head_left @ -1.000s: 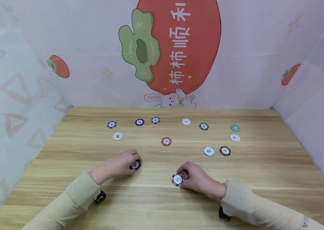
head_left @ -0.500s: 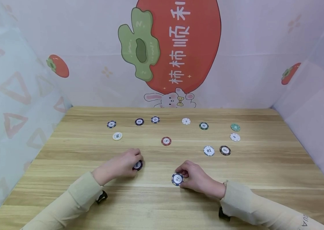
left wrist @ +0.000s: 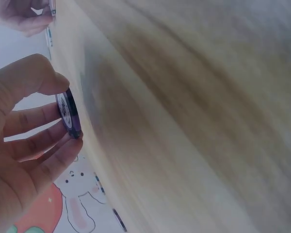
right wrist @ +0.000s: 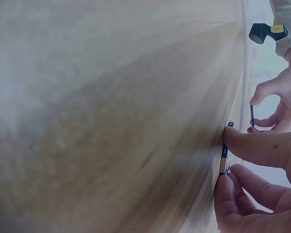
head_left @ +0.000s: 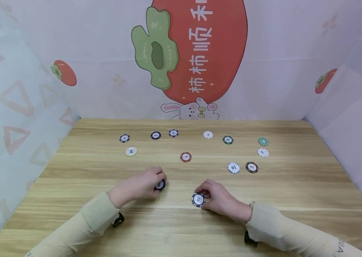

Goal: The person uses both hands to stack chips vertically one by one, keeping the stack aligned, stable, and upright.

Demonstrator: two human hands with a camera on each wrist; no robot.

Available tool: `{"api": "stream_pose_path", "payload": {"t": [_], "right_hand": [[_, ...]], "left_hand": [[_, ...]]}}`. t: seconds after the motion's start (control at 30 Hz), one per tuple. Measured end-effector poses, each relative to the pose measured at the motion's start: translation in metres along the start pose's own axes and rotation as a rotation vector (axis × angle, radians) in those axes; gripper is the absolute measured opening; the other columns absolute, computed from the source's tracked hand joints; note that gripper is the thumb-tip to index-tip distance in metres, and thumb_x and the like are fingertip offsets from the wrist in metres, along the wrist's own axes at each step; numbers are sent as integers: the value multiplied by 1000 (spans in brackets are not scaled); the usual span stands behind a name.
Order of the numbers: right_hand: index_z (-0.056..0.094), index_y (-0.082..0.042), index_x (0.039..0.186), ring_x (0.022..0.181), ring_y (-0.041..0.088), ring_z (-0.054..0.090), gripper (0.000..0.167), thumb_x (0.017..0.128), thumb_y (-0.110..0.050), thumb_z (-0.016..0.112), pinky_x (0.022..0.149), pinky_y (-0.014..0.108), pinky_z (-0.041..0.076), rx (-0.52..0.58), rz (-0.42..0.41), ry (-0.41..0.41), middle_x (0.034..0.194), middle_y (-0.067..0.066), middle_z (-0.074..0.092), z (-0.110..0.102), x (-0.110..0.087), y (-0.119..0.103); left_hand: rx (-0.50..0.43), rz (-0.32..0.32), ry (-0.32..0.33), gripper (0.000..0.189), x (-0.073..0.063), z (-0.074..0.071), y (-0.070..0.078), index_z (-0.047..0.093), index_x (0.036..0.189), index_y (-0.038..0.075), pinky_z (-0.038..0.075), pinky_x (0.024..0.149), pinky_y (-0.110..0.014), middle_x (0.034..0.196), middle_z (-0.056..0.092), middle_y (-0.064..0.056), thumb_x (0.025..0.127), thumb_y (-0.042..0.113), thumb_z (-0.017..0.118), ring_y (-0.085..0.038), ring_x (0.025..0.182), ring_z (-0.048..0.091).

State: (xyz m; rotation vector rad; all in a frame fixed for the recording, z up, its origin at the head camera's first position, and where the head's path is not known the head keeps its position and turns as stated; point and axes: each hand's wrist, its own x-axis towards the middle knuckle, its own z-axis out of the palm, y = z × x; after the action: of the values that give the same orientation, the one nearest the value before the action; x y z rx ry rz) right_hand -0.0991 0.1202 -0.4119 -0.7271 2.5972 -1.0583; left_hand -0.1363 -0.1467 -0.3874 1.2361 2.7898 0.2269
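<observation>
My left hand (head_left: 144,184) pinches a dark purple poker chip (head_left: 160,185) by its edges, thumb on one side and fingers on the other. In the left wrist view that chip (left wrist: 68,114) is held close over the wooden surface, its white centre partly turned to the fingers. To the right, my right hand (head_left: 217,198) grips a dark blue poker chip (head_left: 198,200) with cream edge marks and a "10" facing up. The right wrist view shows this blue chip (right wrist: 225,155) edge-on between thumb and fingertips, right by the table. A gap separates the two chips.
Several poker chips lie spread over the far half of the wooden table (head_left: 168,232). Among them are a red chip (head_left: 185,157), a yellow-rimmed chip (head_left: 131,151), a pale blue chip (head_left: 234,167) and a black chip (head_left: 252,167). A printed cloth backdrop (head_left: 104,96) closes off the back.
My left hand has moved right with the purple chip, toward the blue chip. The right hand and its chip have stayed in place, as have the other chips.
</observation>
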Motion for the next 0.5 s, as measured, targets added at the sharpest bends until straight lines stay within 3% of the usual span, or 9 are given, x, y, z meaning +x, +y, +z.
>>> {"api": "stream_pose_path", "payload": {"t": [0.27, 0.5], "right_hand": [[63, -2, 100, 82, 15, 51, 36, 65, 3, 75, 71, 25, 46, -16, -1, -5, 94, 2, 54, -1, 1, -2], [63, -2, 100, 83, 14, 51, 36, 66, 2, 75, 72, 25, 46, -18, 12, -14, 94, 2, 54, -1, 2, -3]], "left_hand": [[-9, 42, 5, 33, 7, 3, 7, 60, 97, 8, 47, 69, -24, 89, 51, 1, 65, 9, 68, -10, 77, 49], [-23, 43, -32, 33, 12, 4, 15, 60, 97, 10, 47, 67, -21, 88, 50, 2, 67, 13, 71, -9, 77, 50]]}}
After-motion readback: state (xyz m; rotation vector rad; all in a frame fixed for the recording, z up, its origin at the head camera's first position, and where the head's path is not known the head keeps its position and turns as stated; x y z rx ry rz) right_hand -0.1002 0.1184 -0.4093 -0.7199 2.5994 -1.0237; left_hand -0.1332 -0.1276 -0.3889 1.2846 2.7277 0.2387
